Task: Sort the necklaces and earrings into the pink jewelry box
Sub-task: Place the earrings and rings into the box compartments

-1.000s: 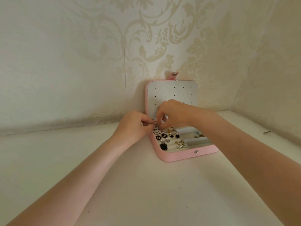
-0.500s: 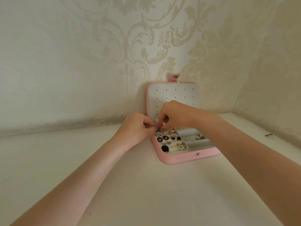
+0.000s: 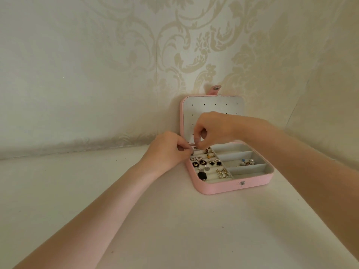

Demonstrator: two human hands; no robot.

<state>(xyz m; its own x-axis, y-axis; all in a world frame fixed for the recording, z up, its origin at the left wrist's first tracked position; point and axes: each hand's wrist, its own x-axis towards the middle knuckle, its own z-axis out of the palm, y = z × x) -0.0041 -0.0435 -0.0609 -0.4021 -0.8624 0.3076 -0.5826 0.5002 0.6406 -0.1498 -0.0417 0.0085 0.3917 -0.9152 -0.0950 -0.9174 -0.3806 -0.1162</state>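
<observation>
Presently, the head view, the only one supplied, shows an open pink square jewelry box [image 3: 233, 186] with a white lining on a white table [image 3: 174, 220], its perforated white lid [image 3: 211, 105] standing upright against cream damask wallpaper [image 3: 116, 65].

Left hand [image 3: 167, 150]: at the box's near-left rim, fingers curled, fingertips drawn together at the far end of the ring-roll section. Whether they pinch anything cannot be told; the item, if any, is too small to see.

Right hand [image 3: 211, 129]: above the same far-left corner, thumb and forefinger closed downward, apparently pinching a small piece; this cannot be confirmed.

Contents: black-and-gold earrings [image 3: 200, 163] and gold crystal earrings [image 3: 223, 173] sit in the cushioned rows; a pearl-and-gold cluster [image 3: 246, 162] lies in the middle long compartment on the right. The other long compartments show nothing.

Judgement: an earring is being seated in the rearmost roll. That slot runs left to right, directly below the right hand's fingertips and just beyond the left hand's. The right hand is better placed to press down; the left steadies.
</observation>
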